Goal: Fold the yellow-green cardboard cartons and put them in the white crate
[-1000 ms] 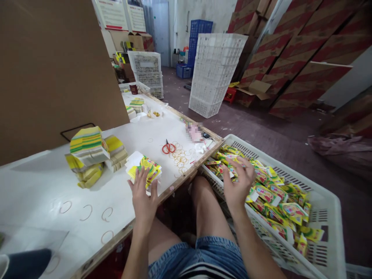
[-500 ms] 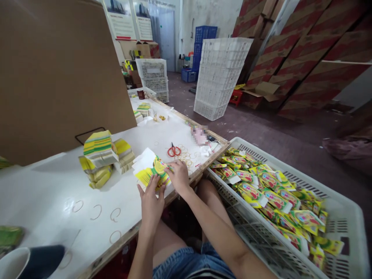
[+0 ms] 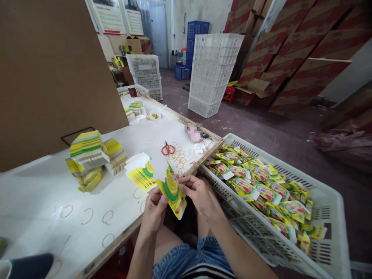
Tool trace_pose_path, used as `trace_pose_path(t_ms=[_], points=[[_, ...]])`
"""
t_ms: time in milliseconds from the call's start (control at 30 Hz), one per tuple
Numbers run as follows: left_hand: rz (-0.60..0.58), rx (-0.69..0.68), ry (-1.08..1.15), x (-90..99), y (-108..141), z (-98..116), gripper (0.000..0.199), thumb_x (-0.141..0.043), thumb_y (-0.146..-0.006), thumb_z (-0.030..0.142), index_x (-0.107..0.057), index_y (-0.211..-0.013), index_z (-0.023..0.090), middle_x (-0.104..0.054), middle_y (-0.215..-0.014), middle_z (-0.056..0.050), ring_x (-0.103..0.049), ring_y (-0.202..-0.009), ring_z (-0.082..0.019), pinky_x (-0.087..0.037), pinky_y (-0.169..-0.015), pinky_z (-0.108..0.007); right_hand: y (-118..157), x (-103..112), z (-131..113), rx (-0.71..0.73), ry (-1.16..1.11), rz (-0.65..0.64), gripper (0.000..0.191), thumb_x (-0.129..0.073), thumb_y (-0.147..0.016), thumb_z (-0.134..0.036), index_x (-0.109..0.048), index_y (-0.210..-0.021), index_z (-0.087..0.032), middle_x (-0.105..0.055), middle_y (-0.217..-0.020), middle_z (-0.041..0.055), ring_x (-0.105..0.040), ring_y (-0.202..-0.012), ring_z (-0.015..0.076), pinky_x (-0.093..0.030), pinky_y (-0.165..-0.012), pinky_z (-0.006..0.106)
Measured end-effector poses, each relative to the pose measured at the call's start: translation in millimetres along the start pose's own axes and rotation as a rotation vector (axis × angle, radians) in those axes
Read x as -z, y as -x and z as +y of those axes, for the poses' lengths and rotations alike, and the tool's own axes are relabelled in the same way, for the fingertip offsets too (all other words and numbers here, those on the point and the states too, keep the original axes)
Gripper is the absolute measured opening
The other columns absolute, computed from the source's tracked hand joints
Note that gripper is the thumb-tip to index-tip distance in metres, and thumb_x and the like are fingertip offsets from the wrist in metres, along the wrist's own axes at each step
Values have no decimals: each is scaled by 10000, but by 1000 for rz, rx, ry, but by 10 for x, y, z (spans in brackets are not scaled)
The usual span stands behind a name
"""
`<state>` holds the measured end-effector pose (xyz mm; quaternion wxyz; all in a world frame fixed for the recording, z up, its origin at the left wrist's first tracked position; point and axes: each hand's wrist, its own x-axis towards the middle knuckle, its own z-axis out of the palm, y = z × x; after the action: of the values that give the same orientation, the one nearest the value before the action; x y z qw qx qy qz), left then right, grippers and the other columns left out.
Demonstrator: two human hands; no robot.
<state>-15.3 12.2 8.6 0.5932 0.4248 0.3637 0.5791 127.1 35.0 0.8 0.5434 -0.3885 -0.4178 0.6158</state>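
Over the table's front edge I hold a yellow and green printed carton [image 3: 172, 190], tilted. My left hand [image 3: 156, 209] pinches its left edge between thumb and fingers. On its right side, my right hand [image 3: 200, 195] grips the edge with fingers bent. Several more flat cartons [image 3: 141, 173] lie fanned on the white table just beyond my left hand. Farther left sit bundled stacks of cartons [image 3: 88, 149]. Red-handled scissors [image 3: 168, 148] rest behind the held carton, beside a scatter of rubber bands [image 3: 180, 158].
At my right stands a white plastic crate [image 3: 334, 193] filled with folded cartons [image 3: 261, 176]. A large cardboard sheet [image 3: 58, 77] rises at the left. A dark cup [image 3: 31, 266] is at the lower left. Stacked white crates [image 3: 213, 73] and cardboard boxes [image 3: 308, 58] stand beyond.
Both hands have lifted one carton off the fanned pile and brought it toward me, past the table edge. The view has shifted slightly to the right.
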Motion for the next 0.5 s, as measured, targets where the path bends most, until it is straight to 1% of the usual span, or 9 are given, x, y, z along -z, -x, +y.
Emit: trace_pose_path(t_ms=[67, 133, 233, 333, 433, 500], points=[[-17, -13, 9, -69, -1, -47, 453, -776, -670, 503, -724, -948, 149, -753, -979, -133, -674, -1008, -311, -546, -840, -369, 55, 67, -53, 20, -5, -4, 354, -814, -645, -472, -706, -834, -194, -747, -891, 63, -685, -921, 237, -532, -882, 381], [5, -16, 4, -101, -10, -102, 414, -769, -700, 458, -714, -966, 146, -750, -985, -129, -675, -1000, -295, -550, -815, -345, 102, 111, -90, 18, 10, -14, 364, -812, -653, -473, -723, -866, -191, -748, -906, 69, -683, -933, 244, -535, -883, 387], [86, -15, -20, -99, -25, -182, 387, -750, -735, 424, -692, -1006, 154, -752, -964, -102, -690, -942, -258, -557, -762, -309, 165, 136, -110, 9, 100, -3, 362, -785, -679, -493, -721, -845, -177, -742, -827, 62, -691, -820, 232, -562, -791, 369], [132, 11, -93, -114, -37, -230, 408, -729, -749, 444, -671, -1030, 154, -756, -926, -84, -701, -890, -241, -565, -726, -303, 208, 146, -92, 53, 206, 48, 325, -713, -756, -492, -687, -797, -171, -722, -771, 55, -674, -741, 211, -559, -721, 332], [138, 10, -161, -174, -53, -237, 463, -716, -747, 468, -644, -1080, 154, -753, -942, -90, -698, -915, -245, -565, -761, -326, 220, 185, -63, 140, 344, 127, 267, -632, -826, -445, -649, -804, -180, -701, -762, 49, -647, -706, 195, -532, -666, 297], [178, -12, -182, -210, -65, -234, 480, -732, -727, 459, -637, -1087, 156, -751, -954, -91, -696, -924, -244, -556, -797, -336, 221, 228, -54, 192, 474, 152, 220, -596, -851, -398, -634, -796, -188, -673, -724, 31, -608, -645, 172, -492, -606, 268]])
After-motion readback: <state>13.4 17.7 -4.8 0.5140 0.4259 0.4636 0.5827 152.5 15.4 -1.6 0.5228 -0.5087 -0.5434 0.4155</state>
